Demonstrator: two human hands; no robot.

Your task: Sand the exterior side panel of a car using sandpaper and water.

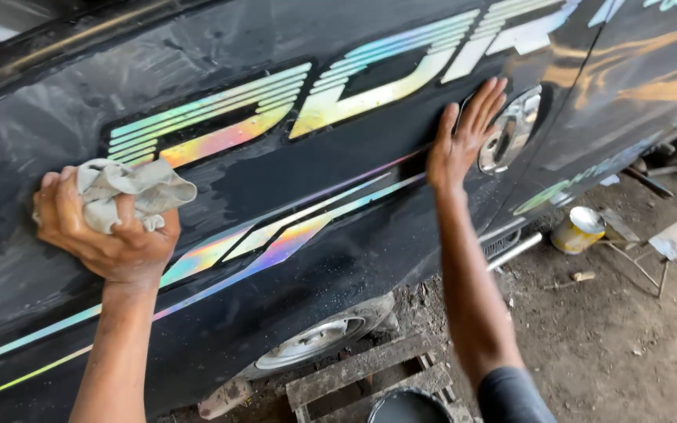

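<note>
Left hand: it squeezes a crumpled grey rag – the fingers curl shut around it – and presses it on the black car panel.
Rag: it sits far along the panel from the shiny door handle, on the side where the left hand is, just under the end of the big rainbow letters.
Right hand: it lies flat on the panel with the fingers open and spread – it holds nothing. The fingertips touch the edge of the door handle.
Rainbow stripes: they run below the letters, from near the door handle down past the rag.
Panel: it looks smeary and wet around the rag, with pale swirls.
Wheel: it is low down, under the panel, between the two arms.
Tin can: it stands on the dirt floor, below the door handle and a bit past it.
Risk one: hard rubbing may catch a sticker edge and peel it up.
Risk two: grit in the rag may scratch the black paint.
Risk three: the flat hand may slip on the wet panel and bump the door handle.
Risk four: a foot stepping back may knock over the tin can.
</note>
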